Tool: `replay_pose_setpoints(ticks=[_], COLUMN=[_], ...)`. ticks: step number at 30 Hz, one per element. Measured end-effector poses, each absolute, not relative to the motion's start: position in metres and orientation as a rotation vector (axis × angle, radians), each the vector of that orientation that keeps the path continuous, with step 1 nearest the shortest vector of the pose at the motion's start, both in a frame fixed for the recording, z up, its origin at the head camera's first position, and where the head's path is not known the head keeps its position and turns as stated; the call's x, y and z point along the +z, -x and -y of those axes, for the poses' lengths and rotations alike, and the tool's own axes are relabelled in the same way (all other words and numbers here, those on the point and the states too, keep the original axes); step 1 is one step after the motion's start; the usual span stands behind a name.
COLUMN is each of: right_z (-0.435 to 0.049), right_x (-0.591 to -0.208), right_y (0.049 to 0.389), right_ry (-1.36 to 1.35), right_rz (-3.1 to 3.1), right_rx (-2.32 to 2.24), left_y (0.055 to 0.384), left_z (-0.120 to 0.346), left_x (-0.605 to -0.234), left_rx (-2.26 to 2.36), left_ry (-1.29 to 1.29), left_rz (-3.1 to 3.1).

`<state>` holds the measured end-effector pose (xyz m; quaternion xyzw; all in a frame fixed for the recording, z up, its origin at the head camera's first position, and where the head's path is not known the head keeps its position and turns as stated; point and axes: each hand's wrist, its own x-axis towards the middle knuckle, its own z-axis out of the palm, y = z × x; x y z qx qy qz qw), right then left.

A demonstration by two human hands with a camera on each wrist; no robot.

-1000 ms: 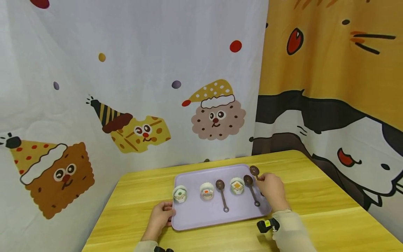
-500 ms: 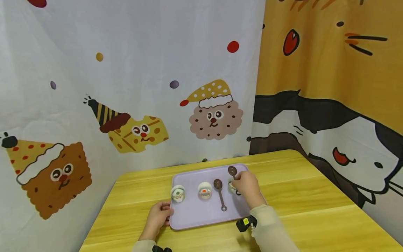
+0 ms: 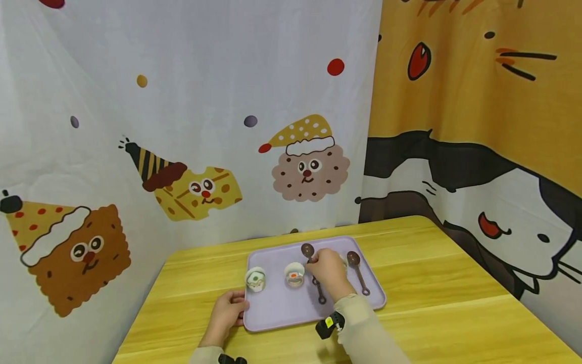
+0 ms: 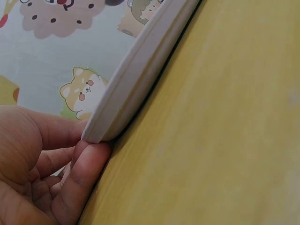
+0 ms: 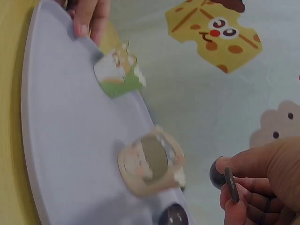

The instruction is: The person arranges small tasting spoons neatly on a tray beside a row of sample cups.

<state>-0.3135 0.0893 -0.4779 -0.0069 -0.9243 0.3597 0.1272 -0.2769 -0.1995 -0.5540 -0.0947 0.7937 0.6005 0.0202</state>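
A lilac tray (image 3: 282, 325) lies on the table, and my left hand (image 3: 227, 311) grips its left edge between thumb and fingers. Over the tray, my right hand (image 3: 331, 272) pinches a small brown spoon (image 3: 307, 250) by its handle, bowl pointing away from me. Below that hand lies a second brown spoon (image 3: 322, 297), partly covered. Another brown spoon (image 3: 359, 273) rests at the tray's right side. A cartoon-printed cup (image 3: 256, 280) stands at the left, a similar cup (image 3: 294, 276) in the middle. Behind my right hand a third cup is mostly hidden.
The yellow wood-grain table (image 3: 427, 283) extends around the tray. A white cartoon curtain (image 3: 204, 101) hangs behind it, and an orange-and-black cat curtain (image 3: 454, 167) hangs at the right.
My right hand has carried the held spoon leftward, from the tray's right edge, past the right cup, to near the middle cup. My left hand keeps its grip on the tray.
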Motion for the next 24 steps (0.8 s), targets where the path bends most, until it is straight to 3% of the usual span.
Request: replay_pose_setpoints(ticks=[24], right_z=[-0.015], right_x=[-0.473], right_y=[0.297], right_ry=[-0.155], right_rz=[2.649], right_rx=[1.039], left_y=[0.277], left_z=[0.200], left_x=[-0.556], left_rx=[1.866], left_ry=[0.299], left_rz=[-2.440])
